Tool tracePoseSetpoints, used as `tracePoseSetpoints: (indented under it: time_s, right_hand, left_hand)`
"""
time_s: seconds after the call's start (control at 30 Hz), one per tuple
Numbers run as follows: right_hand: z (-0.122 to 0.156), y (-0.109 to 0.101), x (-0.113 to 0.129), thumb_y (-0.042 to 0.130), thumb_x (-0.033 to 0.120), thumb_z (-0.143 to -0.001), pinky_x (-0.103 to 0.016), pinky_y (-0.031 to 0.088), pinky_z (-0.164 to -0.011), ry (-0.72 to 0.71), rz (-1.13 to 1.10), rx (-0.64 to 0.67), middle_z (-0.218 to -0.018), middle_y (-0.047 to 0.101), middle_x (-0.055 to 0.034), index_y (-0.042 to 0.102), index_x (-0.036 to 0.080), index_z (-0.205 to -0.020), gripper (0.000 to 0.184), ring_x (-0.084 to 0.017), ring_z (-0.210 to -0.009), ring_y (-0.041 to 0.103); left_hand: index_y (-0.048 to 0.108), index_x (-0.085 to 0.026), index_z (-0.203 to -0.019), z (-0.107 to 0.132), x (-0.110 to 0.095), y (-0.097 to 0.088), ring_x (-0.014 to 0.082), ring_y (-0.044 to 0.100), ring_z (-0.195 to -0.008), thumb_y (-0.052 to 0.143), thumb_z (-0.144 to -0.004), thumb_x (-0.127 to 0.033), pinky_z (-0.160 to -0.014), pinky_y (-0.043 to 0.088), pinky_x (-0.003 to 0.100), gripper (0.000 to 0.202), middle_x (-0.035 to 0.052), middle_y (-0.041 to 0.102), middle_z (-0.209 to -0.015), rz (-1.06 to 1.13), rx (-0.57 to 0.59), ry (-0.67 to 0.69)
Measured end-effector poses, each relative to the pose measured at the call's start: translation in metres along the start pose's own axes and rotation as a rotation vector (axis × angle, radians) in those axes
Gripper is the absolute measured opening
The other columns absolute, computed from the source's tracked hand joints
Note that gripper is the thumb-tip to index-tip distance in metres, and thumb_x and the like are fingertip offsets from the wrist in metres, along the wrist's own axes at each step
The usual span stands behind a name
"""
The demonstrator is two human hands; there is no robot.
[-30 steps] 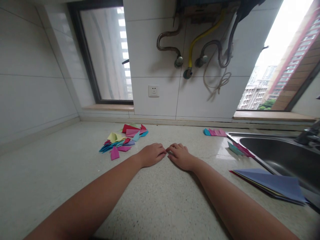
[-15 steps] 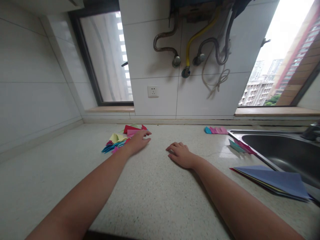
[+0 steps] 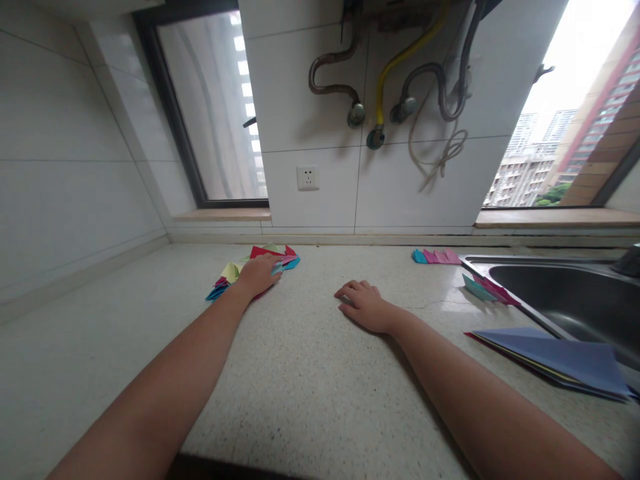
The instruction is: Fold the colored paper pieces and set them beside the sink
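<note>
My left hand [image 3: 259,275] reaches over a loose pile of small folded coloured papers at the back left of the counter. Its thumb and fingers are apart, with a light blue folded paper [image 3: 278,267] showing between them; whether they touch it I cannot tell. Around the hand lie a red folded paper [image 3: 263,252], a yellow one [image 3: 231,272] and dark blue ones [image 3: 217,293]; the hand hides part of the pile. My right hand [image 3: 366,305] rests on the countertop [image 3: 305,373], fingers loosely bent and apart, holding nothing.
Pink folded papers [image 3: 443,257] with a blue one stand in a row near the sink [image 3: 560,287]. Teal [image 3: 479,288] and magenta [image 3: 496,291] pieces lie by its rim. Large folded sheets [image 3: 550,357] lie front right. Hoses and a socket [image 3: 308,178] are on the wall.
My left hand has moved left and down onto the pile, uncovering blue paper at its right end. My right hand stays on the counter. The view has shifted slightly.
</note>
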State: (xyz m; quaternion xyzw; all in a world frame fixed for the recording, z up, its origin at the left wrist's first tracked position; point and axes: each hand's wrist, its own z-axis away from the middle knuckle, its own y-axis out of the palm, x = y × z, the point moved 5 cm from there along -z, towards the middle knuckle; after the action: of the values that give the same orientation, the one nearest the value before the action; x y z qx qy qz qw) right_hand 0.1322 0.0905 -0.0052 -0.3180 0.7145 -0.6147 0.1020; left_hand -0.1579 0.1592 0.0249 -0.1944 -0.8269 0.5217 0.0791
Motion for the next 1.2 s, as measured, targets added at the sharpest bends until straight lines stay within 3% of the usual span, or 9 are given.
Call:
tracePoseSetpoints:
  time_s: [0.23, 0.47, 1.2]
  right_hand:
    - [0.0, 0.0, -0.001, 0.048, 0.039, -0.091, -0.048, 0.034, -0.092, -0.006, 0.009, 0.0, -0.123, 0.055, -0.0123, 0.06, 0.025, -0.12, 0.034, -0.031, -0.112, 0.047]
    - [-0.001, 0.003, -0.003, 0.048, 0.04, -0.091, -0.049, 0.034, -0.091, 0.001, 0.001, -0.003, -0.124, 0.054, -0.0117, 0.06, 0.026, -0.12, 0.034, -0.032, -0.111, 0.046]
    - [0.001, 0.0, -0.001, 0.048, 0.04, -0.091, -0.047, 0.033, -0.091, 0.012, -0.003, 0.009, -0.123, 0.055, -0.0111, 0.06, 0.026, -0.12, 0.034, -0.03, -0.11, 0.046]
  left_hand:
    - [0.054, -0.024, -0.131, 0.001, 0.003, 0.006, 0.0287, 0.053, -0.118, 0.054, -0.087, -0.043, -0.093, 0.041, 0.037, 0.049, 0.0104, 0.056, -0.135, -0.074, 0.073, -0.052]
    - [0.059, -0.025, -0.125, 0.001, 0.01, 0.013, 0.0315, 0.057, -0.112, 0.054, -0.086, -0.046, -0.089, 0.04, 0.039, 0.045, 0.011, 0.062, -0.129, -0.118, 0.095, -0.161]
    - [0.07, -0.022, -0.097, -0.013, -0.011, 0.014, 0.023, 0.062, -0.093, 0.059, -0.078, -0.032, -0.079, 0.045, 0.031, 0.024, 0.0073, 0.069, -0.105, 0.12, -0.01, -0.054]
